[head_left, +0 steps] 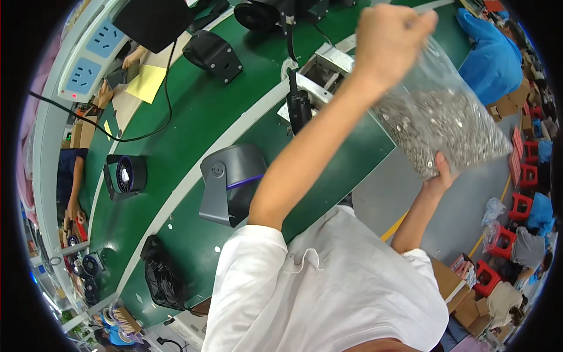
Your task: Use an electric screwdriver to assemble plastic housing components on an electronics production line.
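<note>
A clear plastic bag full of small silvery metal parts, seemingly screws or washers, hangs tilted past the bench edge. My left hand is raised at the top, its fist closed around the gathered upper end of the bag. Under the bag's lower side, my right hand grips it with the thumb against the plastic; its other fingers are mostly behind the bag. Beside my left forearm stands an open-topped metal box-like device, and a black cylindrical tool hangs upright near it.
On the green bench sits a dark grey bracketed housing. Beyond are a round black fan-like unit, a black block and a yellow sheet. A power strip trails a cable. A person in blue works at far right.
</note>
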A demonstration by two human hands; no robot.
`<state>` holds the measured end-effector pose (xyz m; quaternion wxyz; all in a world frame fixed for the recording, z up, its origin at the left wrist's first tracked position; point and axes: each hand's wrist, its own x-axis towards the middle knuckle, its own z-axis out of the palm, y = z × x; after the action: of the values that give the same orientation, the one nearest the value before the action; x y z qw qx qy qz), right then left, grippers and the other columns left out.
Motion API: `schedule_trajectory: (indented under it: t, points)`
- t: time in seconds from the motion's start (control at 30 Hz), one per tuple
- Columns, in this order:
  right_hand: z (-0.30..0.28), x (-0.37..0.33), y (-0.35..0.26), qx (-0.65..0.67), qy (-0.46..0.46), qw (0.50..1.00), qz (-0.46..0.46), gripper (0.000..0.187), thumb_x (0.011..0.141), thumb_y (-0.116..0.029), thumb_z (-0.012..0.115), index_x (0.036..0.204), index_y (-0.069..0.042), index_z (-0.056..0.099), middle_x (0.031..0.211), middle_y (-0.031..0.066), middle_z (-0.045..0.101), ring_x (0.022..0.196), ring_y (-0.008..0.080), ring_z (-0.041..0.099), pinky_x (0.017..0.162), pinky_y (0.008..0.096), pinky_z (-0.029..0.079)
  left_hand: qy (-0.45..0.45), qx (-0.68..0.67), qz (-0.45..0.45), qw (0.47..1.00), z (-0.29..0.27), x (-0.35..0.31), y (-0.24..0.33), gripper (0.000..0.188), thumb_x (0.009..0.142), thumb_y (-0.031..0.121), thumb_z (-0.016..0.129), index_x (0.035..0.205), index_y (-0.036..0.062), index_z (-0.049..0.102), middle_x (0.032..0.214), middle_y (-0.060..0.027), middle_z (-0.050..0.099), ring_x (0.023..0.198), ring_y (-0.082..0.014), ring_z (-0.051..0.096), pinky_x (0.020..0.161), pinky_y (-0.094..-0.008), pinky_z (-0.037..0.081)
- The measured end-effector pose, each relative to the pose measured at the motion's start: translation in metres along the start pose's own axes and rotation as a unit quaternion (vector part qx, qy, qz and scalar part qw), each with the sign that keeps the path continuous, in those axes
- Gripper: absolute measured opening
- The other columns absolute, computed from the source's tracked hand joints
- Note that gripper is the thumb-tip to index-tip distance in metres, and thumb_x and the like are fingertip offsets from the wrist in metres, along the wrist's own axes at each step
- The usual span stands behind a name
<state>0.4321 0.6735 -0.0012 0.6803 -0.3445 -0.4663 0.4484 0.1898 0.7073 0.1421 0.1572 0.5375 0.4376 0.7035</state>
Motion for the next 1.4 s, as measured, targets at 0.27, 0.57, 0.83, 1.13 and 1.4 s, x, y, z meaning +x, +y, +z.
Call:
schedule_trajectory:
  t: [0.27,0.57,0.83,1.13,1.4]
  points:
    - [0.041,0.011,-0.051,-0.07,-0.078,0.994,0.042,0.074,0.059,-0.005,0.073,0.126,0.006,0.043,0.115,0.0163,0.055,0.102,0.0272,0.057,0.092,0.0361,0.044,-0.001,-0.096,-0.142,0.985,-0.024,0.0,-0.013,0.046,0.093,0.029,0.057,0.056,0.0029,0.055,0.05,0.0004,0.051,0.042,-0.0063,0.045,0.041,-0.0228,0.033]
    - [0.046,0.029,-0.054,-0.111,-0.118,0.987,0.014,0.065,0.057,-0.005,0.074,0.117,0.007,0.052,0.107,0.013,0.061,0.095,0.0231,0.059,0.088,0.0338,0.044,0.045,-0.114,-0.188,0.974,-0.026,0.005,-0.021,0.045,0.094,0.029,0.056,0.056,0.0034,0.054,0.05,0.0005,0.051,0.041,-0.0069,0.043,0.04,-0.0236,0.031]
    - [0.058,0.035,-0.053,-0.099,-0.113,0.989,0.014,0.065,0.055,-0.002,0.074,0.116,0.007,0.054,0.109,0.0145,0.061,0.099,0.0237,0.059,0.09,0.0341,0.044,0.068,-0.116,-0.209,0.969,-0.033,0.003,-0.019,0.045,0.095,0.028,0.054,0.055,0.006,0.051,0.049,0.0004,0.049,0.041,-0.0068,0.042,0.041,-0.0234,0.031]
    - [0.056,0.034,-0.05,-0.135,-0.111,0.984,-0.019,0.065,0.054,0.001,0.073,0.116,0.008,0.055,0.109,0.0157,0.062,0.097,0.0247,0.061,0.091,0.034,0.044,0.064,-0.119,-0.164,0.977,-0.039,-0.013,-0.025,0.046,0.095,0.028,0.052,0.056,0.005,0.049,0.047,-0.0023,0.05,0.041,-0.0086,0.044,0.041,-0.0252,0.034]
    - [0.053,0.045,-0.05,-0.127,-0.126,0.982,-0.06,0.064,0.052,0.006,0.072,0.114,0.009,0.057,0.106,0.0146,0.064,0.096,0.0246,0.061,0.092,0.0344,0.044,0.067,-0.106,-0.098,0.987,-0.036,-0.003,-0.033,0.051,0.097,0.029,0.047,0.054,0.0028,0.045,0.045,-0.0013,0.046,0.041,-0.008,0.043,0.041,-0.026,0.034]
